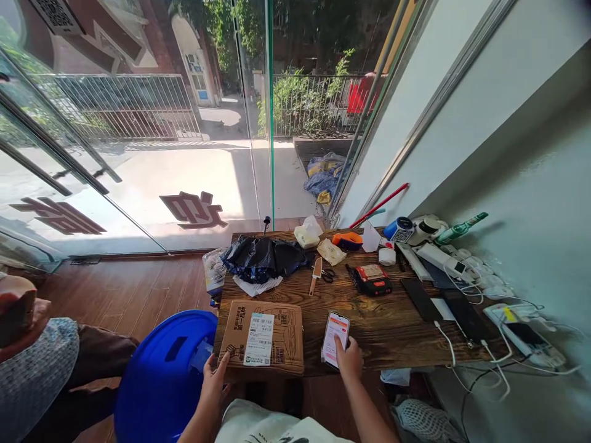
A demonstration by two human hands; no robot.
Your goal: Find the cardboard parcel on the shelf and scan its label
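Note:
A flat brown cardboard parcel (268, 335) with a white label lies on the near left of a dark wooden table (383, 320). My left hand (213, 378) grips the parcel's near left corner, thumb on top. My right hand (349, 359) holds a smartphone (335, 338) with a lit screen, thumb on its lower edge, resting on the table just right of the parcel.
A black folded umbrella (265, 257), a small knife (316, 274), scissors (328, 275), a red and black device (373, 280), dark phones, chargers and white cables (480, 344) crowd the table. A blue bin lid (161, 375) sits at left. A seated person's leg (55, 369) is far left.

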